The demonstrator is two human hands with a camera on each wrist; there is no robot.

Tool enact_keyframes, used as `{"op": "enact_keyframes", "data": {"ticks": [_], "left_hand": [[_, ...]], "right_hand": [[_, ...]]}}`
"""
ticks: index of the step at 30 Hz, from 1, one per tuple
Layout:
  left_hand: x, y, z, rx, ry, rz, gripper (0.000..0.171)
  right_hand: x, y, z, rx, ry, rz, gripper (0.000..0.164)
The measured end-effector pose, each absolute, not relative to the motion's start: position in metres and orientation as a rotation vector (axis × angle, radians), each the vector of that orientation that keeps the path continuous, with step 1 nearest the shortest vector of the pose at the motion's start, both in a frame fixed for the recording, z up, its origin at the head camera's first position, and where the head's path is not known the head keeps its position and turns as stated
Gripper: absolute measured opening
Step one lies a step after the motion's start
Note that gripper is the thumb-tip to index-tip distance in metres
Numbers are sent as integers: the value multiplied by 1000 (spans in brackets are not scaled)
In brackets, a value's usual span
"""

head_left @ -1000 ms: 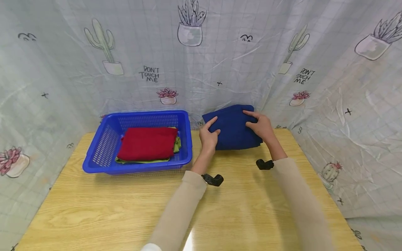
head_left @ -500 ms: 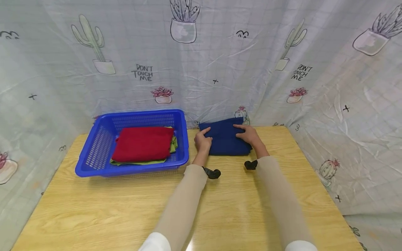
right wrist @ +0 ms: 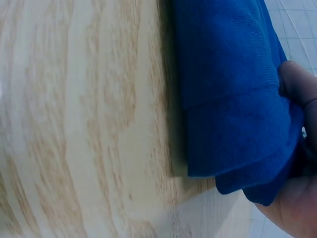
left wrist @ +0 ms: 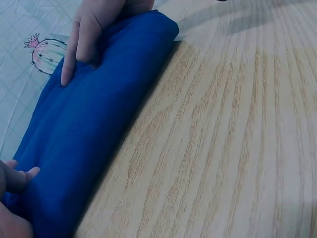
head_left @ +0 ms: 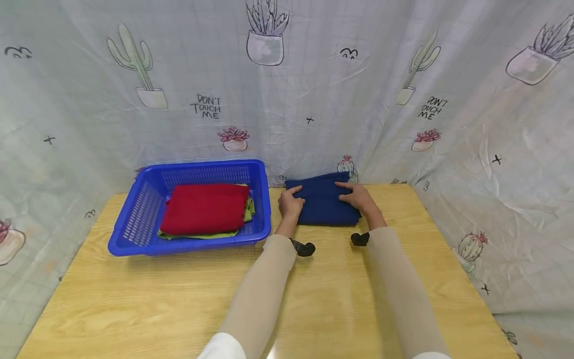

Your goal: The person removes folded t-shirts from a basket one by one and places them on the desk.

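Note:
A folded blue cloth [head_left: 325, 204] lies on the table's far side, right of the basket, its back edge against the curtain. My left hand [head_left: 290, 202] grips its left side, with thumb and index finger on top. At its right side my right hand [head_left: 358, 198] holds on the same way. The right wrist view shows the cloth's layered, hemmed end [right wrist: 237, 144] beside the right thumb [right wrist: 297, 84]. In the left wrist view the right hand [left wrist: 94, 29] shows at the cloth's far end. The fingers beneath the cloth are hidden.
On the left stands a blue plastic basket [head_left: 117, 239] holding a folded red cloth [head_left: 204, 209] over a green one [head_left: 248, 210]. Behind the wooden table [head_left: 157, 309] hangs a patterned curtain [head_left: 309, 89], also along both sides.
The blue cloth has come down from a raised, tilted pose to lie flat on the table, both hands lowering with it. Over the last half second it has hardly moved.

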State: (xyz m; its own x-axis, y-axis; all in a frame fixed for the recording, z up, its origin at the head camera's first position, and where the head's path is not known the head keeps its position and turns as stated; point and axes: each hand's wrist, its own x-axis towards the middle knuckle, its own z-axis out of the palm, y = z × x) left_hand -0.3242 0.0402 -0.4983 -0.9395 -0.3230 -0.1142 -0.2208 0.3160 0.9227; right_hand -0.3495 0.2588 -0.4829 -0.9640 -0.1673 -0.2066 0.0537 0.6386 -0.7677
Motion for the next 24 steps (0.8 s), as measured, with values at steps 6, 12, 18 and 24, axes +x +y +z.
{"op": "enact_keyframes", "data": {"ticks": [6,12,18,24], "left_hand": [[-319,36,-503,476,-2506,-1666,47],[-314,35,-498,321,-2607,-1527,48],[-303,41,-491,248,-2682,-1434,50],[-289,44,-485,140,-2705,-1430,50]], "right_hand": [[-349,252,-490,-69,2628,-1178,53],[-354,244,-487,-239,2783,-915,54],[-345,237,-480,-234,2940,-504,56],[-326,230,-465,-143,3031,-267,57]]}}
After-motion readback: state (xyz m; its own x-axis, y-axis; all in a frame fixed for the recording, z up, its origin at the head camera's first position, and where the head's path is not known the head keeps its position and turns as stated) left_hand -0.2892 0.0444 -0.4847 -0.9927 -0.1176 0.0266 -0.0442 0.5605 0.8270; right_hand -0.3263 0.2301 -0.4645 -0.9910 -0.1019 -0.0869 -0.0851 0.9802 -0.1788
